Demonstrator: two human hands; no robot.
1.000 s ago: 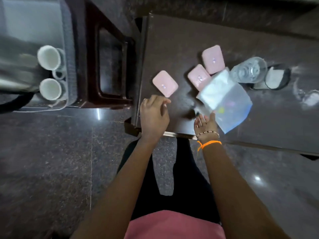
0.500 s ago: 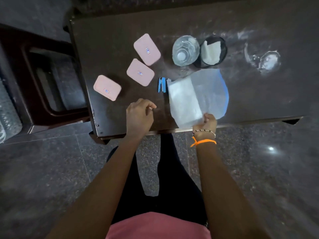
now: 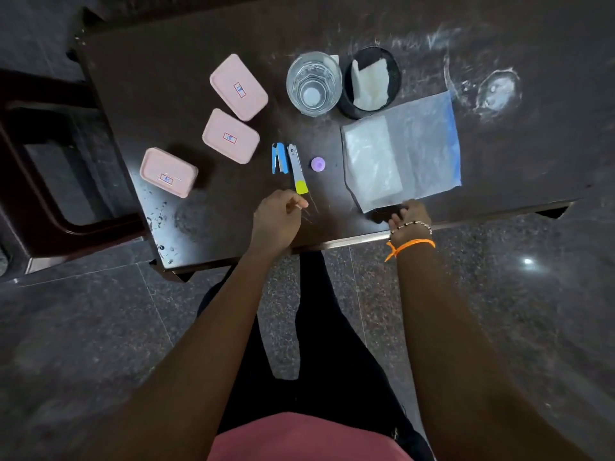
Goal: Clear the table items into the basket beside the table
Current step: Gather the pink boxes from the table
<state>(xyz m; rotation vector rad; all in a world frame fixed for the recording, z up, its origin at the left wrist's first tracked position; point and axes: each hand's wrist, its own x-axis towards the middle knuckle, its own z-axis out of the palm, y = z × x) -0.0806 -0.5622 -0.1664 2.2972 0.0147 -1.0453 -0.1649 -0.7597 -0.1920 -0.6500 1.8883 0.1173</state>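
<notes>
Three pink lidded boxes (image 3: 169, 172) (image 3: 230, 136) (image 3: 238, 87) lie on the left part of the dark table (image 3: 186, 61). A clear glass (image 3: 314, 83) and a black bowl (image 3: 396, 69) holding a white cloth stand at the back. A plastic bag (image 3: 419, 141) with a white sheet inside lies flat at the right. Between them lie a blue clip (image 3: 279, 158), a metal tool with a yellow end (image 3: 297, 169) and a purple cap (image 3: 318, 164). My left hand (image 3: 278, 221) hovers just below the yellow end, fingers curled and fingertips together. My right hand (image 3: 410, 214) holds the bag's near edge.
A dark wooden stool (image 3: 50, 181) stands just left of the table. White smears and a wet ring (image 3: 496, 91) mark the table's back right. The basket is out of view. Polished stone floor surrounds the table, and my legs are under its near edge.
The view swung right, away from the basket with cups. My right hand laid the raised bag flat on the table, uncovering the blue clip, the yellow-ended tool and the purple cap.
</notes>
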